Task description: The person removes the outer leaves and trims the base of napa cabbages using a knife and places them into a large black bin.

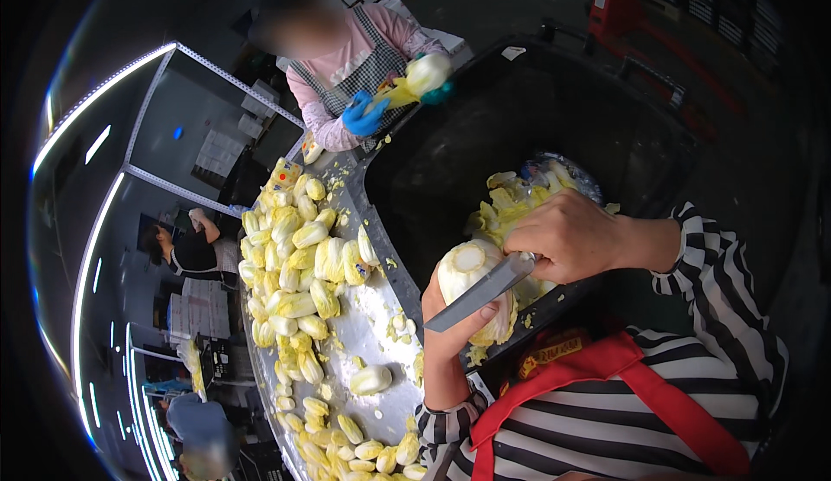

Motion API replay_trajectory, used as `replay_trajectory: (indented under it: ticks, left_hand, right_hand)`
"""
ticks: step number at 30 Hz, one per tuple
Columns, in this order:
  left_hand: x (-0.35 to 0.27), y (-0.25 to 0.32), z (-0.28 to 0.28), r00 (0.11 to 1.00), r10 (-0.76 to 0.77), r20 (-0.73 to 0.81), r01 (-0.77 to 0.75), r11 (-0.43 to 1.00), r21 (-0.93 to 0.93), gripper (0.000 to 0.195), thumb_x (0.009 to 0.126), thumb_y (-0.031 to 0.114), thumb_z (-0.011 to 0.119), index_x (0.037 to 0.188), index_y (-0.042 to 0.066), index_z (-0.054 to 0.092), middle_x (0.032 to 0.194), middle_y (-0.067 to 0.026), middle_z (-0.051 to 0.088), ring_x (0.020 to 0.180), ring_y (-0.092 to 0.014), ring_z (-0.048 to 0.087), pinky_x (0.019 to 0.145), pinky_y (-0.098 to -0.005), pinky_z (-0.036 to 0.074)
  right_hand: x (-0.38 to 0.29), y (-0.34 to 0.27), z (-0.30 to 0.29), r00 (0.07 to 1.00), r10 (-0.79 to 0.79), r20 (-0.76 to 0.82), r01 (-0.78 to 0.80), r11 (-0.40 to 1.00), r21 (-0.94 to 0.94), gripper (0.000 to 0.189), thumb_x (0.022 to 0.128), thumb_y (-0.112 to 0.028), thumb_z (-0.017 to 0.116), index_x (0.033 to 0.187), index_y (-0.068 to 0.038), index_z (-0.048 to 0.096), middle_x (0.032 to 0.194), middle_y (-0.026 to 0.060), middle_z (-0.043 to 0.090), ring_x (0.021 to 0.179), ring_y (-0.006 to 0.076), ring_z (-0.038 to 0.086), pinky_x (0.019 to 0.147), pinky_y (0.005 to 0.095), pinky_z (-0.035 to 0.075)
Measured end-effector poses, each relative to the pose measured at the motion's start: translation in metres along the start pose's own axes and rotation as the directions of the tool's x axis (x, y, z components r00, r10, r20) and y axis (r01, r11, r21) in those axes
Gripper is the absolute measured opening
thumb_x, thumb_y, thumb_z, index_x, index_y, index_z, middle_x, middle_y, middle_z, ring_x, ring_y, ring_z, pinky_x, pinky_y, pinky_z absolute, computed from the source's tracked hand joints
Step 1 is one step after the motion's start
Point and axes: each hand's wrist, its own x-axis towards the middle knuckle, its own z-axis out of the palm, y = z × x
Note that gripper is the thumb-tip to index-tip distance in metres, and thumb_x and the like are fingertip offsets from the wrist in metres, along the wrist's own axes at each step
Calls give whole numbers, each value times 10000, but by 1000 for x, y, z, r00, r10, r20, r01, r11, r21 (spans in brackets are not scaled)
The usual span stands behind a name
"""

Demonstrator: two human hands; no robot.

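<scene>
My left hand [448, 315] is closed around a napa cabbage [471, 267], its pale cut base facing up. My right hand [561, 237] grips a knife [480, 292] whose broad metal blade lies across the cabbage, over my left thumb side. Both hands are over the near edge of a large black bin [415, 280]. Loose yellow cabbage leaves [509, 202] and some clear plastic lie inside the bin, beyond my hands. A single trimmed cabbage [370, 380] rests on the metal table [357, 312] to the left.
Many napa cabbages [292, 241] are heaped along the table. Across the bin, a co-worker [350, 46] in gloves holds another cabbage [427, 73]. A red pallet jack [610, 10] stands at the upper right. More people and stacked boxes [198, 309] are at the left.
</scene>
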Motion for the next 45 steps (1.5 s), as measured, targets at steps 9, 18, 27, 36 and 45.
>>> replay_trajectory:
  ticks: [9,18,27,36,45]
  left_hand:
    - [4,-2,0,995,-5,102,9,999,-39,744,640,315,825,1214,-33,504,1090,-103,618,983,-179,592,894,-316,454]
    - [9,1,-11,961,-22,276,40,997,-60,717,569,244,830,1174,-22,552,1053,-80,625,948,-159,585,884,-295,445]
    - [7,11,-15,949,-39,312,44,999,-9,718,589,243,828,1192,-21,541,1070,-83,616,967,-148,565,893,-291,435]
    - [8,14,-22,886,-51,461,125,984,-131,692,648,236,800,1223,-27,519,1099,-96,606,998,-156,560,915,-295,420]
    - [7,17,2,971,-66,231,49,996,80,570,731,179,770,1201,-29,525,1074,-83,606,982,-148,569,866,-291,458]
  right_hand:
    - [-1,6,4,1000,3,15,-1,997,-81,125,712,-161,672,696,-65,593,620,91,606,576,272,631,510,375,480]
    - [-4,4,8,999,-46,22,47,998,-48,103,706,-143,668,735,-63,611,641,91,614,596,268,636,529,369,491]
    - [-3,-2,13,999,-32,29,32,999,7,121,702,-143,677,758,-52,620,674,104,634,620,280,647,555,378,506]
    - [-5,-1,19,1000,-21,20,21,1000,20,161,695,-117,685,831,-41,648,724,121,659,656,278,661,590,374,523]
    - [-12,14,26,989,128,-71,-133,989,-71,169,719,-125,677,859,-44,628,712,126,651,659,307,660,605,409,525]
